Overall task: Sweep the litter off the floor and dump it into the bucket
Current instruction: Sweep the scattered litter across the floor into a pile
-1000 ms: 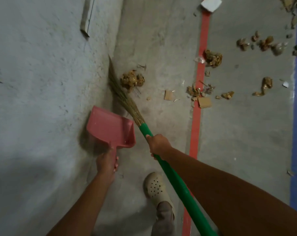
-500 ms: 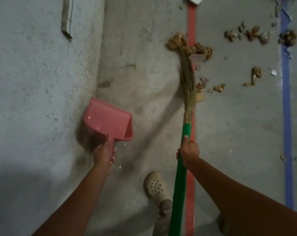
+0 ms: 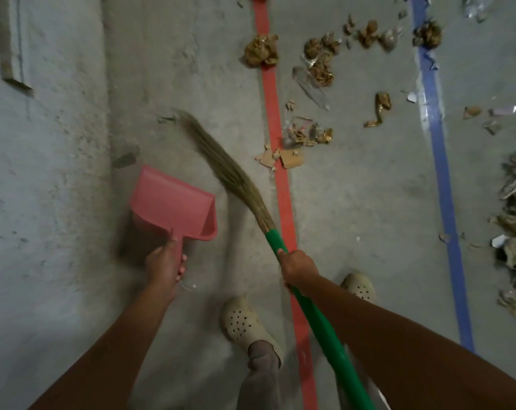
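Head view, left hand point(image 3: 164, 263) gripping dustpan point(image 3: 174, 202), right hand point(image 3: 298, 267) gripping broom point(image 3: 319, 318)

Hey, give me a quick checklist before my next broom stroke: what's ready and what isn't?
1. Grip of the left hand on the pink plastic dustpan handle: ok.
2. Grip of the right hand on the green-handled straw broom: ok.
3. Dustpan free of litter: ok, nothing shows inside.
4. Dustpan lip flat on the concrete floor: cannot tell.
5. Crumpled brown paper litter gathered into one pile: not ok, it is scattered around the red floor stripe.
6. Bucket nearby: cannot tell, none in view.
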`<state>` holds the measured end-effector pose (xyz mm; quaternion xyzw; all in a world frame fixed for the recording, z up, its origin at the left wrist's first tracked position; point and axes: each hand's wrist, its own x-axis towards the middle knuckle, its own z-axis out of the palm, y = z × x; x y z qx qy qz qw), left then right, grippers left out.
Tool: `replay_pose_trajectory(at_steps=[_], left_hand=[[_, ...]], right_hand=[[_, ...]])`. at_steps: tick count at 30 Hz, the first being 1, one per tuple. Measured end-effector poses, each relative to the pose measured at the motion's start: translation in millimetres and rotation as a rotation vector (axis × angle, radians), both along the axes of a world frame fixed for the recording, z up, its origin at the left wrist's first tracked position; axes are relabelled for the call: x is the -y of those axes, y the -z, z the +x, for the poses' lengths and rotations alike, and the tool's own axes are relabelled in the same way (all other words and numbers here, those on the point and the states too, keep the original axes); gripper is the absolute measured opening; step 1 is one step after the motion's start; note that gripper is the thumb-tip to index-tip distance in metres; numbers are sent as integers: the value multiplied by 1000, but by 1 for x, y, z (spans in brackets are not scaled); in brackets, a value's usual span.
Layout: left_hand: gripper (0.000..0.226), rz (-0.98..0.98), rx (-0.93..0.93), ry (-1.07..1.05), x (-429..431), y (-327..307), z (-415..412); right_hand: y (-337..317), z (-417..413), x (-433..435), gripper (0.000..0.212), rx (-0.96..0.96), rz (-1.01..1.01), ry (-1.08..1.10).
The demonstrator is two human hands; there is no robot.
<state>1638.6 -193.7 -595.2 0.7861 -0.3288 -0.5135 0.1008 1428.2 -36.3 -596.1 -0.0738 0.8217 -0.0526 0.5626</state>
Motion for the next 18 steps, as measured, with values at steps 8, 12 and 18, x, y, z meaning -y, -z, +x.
replay_pose_trajectory(at_steps=[8, 12, 18], left_hand=[[43, 22, -40, 76, -35, -3, -93], [43, 7, -47, 118, -43, -8, -139], [39, 18, -69, 212, -54, -17, -210]], right_hand=[[15, -130, -63, 50, -126, 70, 159], [8, -199, -77, 46, -99, 77, 339], [-16, -266, -101, 47, -207, -33, 568]])
